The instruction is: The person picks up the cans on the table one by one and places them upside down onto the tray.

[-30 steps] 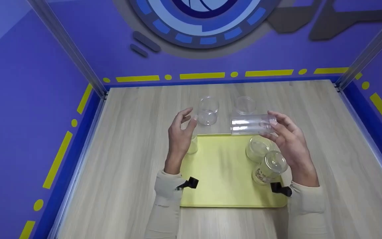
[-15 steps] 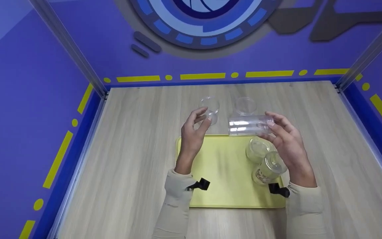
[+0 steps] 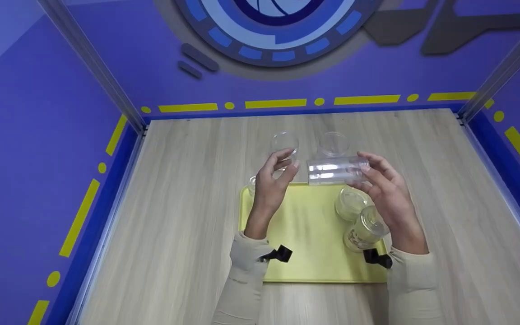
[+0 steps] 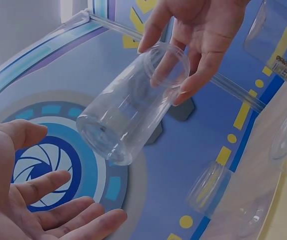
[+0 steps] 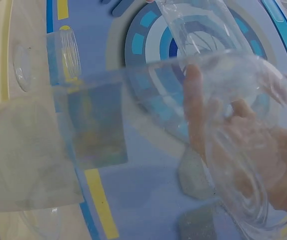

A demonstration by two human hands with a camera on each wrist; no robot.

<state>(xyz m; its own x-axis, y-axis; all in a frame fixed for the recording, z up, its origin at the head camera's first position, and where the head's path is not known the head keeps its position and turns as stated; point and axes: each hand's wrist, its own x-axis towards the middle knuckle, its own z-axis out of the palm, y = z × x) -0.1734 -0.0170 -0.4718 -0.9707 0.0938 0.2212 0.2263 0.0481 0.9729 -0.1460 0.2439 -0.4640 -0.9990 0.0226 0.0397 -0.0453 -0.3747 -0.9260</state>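
My right hand [image 3: 391,194] holds a clear jar [image 3: 332,172] lying sideways in the air over the tray's far edge. In the left wrist view, the right hand's fingers curl round the rim end of this jar [image 4: 133,105]. My left hand [image 3: 272,185] is just left of the jar's other end, a small gap apart, with thumb and fingers spread and nothing held. Two clear jars stand on the right of the yellow tray [image 3: 305,266]: one plain [image 3: 349,203] and one with a printed pattern [image 3: 363,231].
Beyond the tray, two more clear containers stand on the wooden table: one [image 3: 284,140] partly behind the left hand, another [image 3: 333,143] behind the held jar. A clear item [image 3: 251,184] at the tray's left edge is mostly hidden. Blue walls [image 3: 61,180] enclose the table.
My left hand has moved right, toward the held jar's free end, covering part of a container behind it. The right hand and its jar have shifted slightly left.
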